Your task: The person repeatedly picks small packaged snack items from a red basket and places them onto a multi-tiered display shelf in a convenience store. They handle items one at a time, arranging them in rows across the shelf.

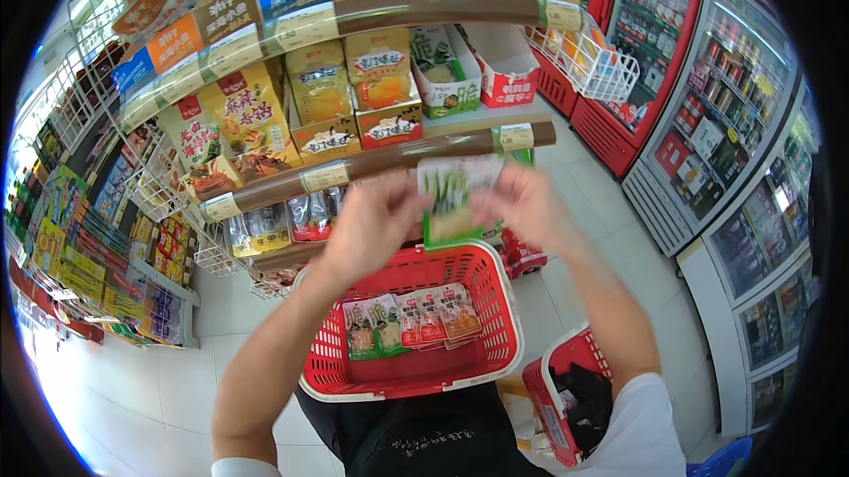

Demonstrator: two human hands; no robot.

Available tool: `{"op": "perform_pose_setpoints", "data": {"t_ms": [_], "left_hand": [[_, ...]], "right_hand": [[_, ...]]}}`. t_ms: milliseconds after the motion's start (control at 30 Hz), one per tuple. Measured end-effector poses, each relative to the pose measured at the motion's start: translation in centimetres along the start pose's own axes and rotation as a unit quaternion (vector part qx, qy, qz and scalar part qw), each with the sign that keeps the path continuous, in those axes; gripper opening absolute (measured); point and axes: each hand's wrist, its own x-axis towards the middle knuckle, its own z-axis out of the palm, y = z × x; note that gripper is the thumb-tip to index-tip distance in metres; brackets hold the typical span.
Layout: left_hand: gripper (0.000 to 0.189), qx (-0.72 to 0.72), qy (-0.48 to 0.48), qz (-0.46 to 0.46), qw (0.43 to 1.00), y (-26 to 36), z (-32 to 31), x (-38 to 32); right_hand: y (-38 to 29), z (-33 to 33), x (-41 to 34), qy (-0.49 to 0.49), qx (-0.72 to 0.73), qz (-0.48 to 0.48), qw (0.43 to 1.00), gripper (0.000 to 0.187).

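Observation:
Both hands hold a green-and-white snack packet (454,208) above the far rim of a red plastic shopping basket (424,371). My left hand (381,218) pinches the packet's left edge, and my right hand (527,202) grips its right side; both are slightly blurred. Inside the basket, two similar green packets (376,328) lie at the left, beside overlapping small white-and-red packets (438,314). On the shelf beyond, an open carton of green packets (443,79) stands beside a red-and-white carton (502,72).
Shelf rails (391,152) with boxed snacks rise just past the basket. A wire side basket (587,66) juts out at the right. Red-framed drink coolers (650,46) line the right. A second red basket (570,397) with dark items stands low right, near a blue plastic stool (723,460).

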Motion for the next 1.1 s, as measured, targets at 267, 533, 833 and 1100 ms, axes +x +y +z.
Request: {"op": "perform_pose_setpoints", "data": {"t_ms": [267, 533, 833, 1100], "left_hand": [[0.017, -0.015, 0.117, 0.160, 0.980, 6.4, -2.5, 11.2], [0.019, -0.009, 0.122, 0.108, 0.987, 3.8, -1.8, 13.2], [0.024, -0.063, 0.143, 0.017, 0.988, 1.2, -1.6, 14.9], [0.025, -0.050, 0.176, 0.087, 0.979, 0.7, -1.8, 15.6]], "right_hand": [[-8.7, -6.0, 8.2, 0.099, -0.039, -0.265, 0.958, 0.018], [-5.8, -6.6, 11.7, 0.094, -0.022, -0.244, 0.965, 0.021], [-5.2, -5.8, 14.2, 0.128, -0.094, -0.179, 0.971, 0.021], [-3.9, -5.5, 15.7, 0.142, 0.049, -0.260, 0.954, 0.021]]}}
